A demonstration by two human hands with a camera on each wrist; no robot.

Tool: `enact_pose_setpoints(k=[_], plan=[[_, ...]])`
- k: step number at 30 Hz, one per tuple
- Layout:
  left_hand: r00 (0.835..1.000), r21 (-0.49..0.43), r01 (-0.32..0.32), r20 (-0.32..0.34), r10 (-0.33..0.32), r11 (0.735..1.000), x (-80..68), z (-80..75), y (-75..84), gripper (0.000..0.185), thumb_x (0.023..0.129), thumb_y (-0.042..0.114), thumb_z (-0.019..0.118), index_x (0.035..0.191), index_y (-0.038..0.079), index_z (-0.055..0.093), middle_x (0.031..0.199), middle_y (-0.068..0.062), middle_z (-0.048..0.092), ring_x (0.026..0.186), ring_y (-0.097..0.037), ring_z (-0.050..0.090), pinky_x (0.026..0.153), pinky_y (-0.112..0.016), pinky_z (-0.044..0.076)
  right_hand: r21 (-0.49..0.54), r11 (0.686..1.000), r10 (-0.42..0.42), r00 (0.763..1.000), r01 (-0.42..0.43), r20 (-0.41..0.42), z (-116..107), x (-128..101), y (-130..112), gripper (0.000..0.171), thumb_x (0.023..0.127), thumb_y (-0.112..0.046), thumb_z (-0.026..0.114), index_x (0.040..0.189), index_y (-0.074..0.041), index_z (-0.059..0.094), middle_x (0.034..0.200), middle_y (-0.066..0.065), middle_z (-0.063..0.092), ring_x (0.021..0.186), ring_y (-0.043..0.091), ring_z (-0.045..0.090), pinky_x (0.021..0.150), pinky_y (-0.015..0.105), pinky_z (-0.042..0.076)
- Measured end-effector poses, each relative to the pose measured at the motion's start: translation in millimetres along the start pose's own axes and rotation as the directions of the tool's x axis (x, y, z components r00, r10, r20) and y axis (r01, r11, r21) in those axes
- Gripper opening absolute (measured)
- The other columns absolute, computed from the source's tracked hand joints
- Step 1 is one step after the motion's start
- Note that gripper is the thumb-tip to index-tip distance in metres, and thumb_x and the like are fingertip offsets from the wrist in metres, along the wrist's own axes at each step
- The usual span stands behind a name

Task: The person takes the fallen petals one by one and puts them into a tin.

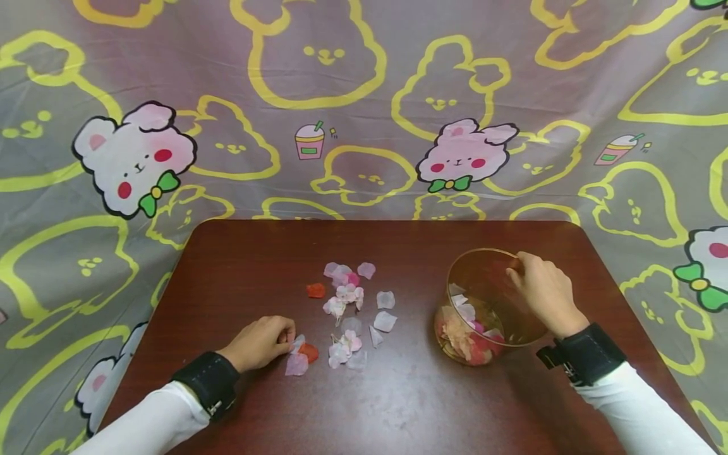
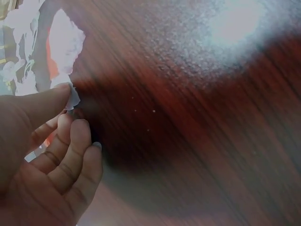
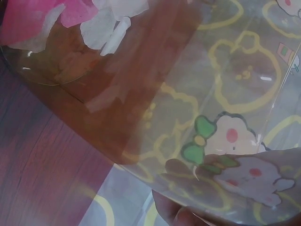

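Close to the table's left side, my left hand [image 1: 260, 342] pinches a pale petal [image 2: 74, 96] between thumb and fingers. Touching or just beside those fingertips are a lilac petal [image 1: 297, 364] and a red petal [image 1: 309, 352]. My right hand [image 1: 545, 293] grips the rim of a clear, amber-tinted container [image 1: 514, 316], thumb on one side of the wall and fingers on the other. Pink, white and peach petals [image 1: 459, 338] lie in its bottom. Through the see-through wall, the right fingers [image 3: 176, 188] show partly in the right wrist view.
Loose white and pink petals [image 1: 348, 294] are scattered mid-table, with more petals [image 1: 345, 349] nearer me. A single red petal [image 1: 315, 291] lies left of them. The dark wooden table [image 1: 392, 411] ends at the back against a patterned cloth [image 1: 364, 114].
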State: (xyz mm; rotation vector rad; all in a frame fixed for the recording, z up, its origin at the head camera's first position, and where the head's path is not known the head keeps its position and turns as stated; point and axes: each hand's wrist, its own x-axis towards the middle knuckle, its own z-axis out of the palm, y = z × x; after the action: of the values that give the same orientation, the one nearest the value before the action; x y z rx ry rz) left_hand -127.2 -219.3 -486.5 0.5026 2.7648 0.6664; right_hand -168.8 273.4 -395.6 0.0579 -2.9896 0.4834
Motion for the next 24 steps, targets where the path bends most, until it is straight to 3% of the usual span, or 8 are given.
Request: enact_pose_setpoints(k=[6,15,24], plan=[[1.000,-0.049,-0.012,0.002,0.012,0.999,0.9,-3.5,-1.6,0.021,0.081,0.006,0.073,0.072,0.019,0.059,0.066,0.008,0.050,0.061,-0.006,0.045,0.055,-0.023,0.034,0.004,1.000,-0.003,1.000,0.003,0.005,0.4,0.4,0.2,0.016,0.096,-0.018,0.067,0.099,-0.002,0.067,0.078,0.013,0.068,0.061,0.025,0.057,0.049,0.036,0.039],[0.999,-0.057,0.027,0.029,-0.026,0.998,5.4,-16.8,-0.3,0.022,0.084,0.007,0.076,0.074,0.017,0.059,0.070,0.005,0.054,0.064,-0.009,0.049,0.058,-0.025,0.038,0.001,1.000,-0.008,1.000,0.008,-0.002,1.9,0.8,1.9,0.016,0.096,-0.018,0.067,0.098,-0.003,0.067,0.076,0.013,0.067,0.061,0.027,0.059,0.049,0.037,0.039],[0.999,-0.060,0.026,-0.037,-0.029,0.998,18.2,-40.3,10.1,0.012,0.089,0.009,0.071,0.082,0.014,0.063,0.073,0.002,0.058,0.063,-0.011,0.050,0.055,-0.026,0.040,-0.003,1.000,-0.003,1.000,0.003,0.001,2.5,1.3,0.9,0.016,0.096,-0.018,0.067,0.098,-0.003,0.067,0.074,0.012,0.066,0.060,0.026,0.058,0.049,0.037,0.039]])
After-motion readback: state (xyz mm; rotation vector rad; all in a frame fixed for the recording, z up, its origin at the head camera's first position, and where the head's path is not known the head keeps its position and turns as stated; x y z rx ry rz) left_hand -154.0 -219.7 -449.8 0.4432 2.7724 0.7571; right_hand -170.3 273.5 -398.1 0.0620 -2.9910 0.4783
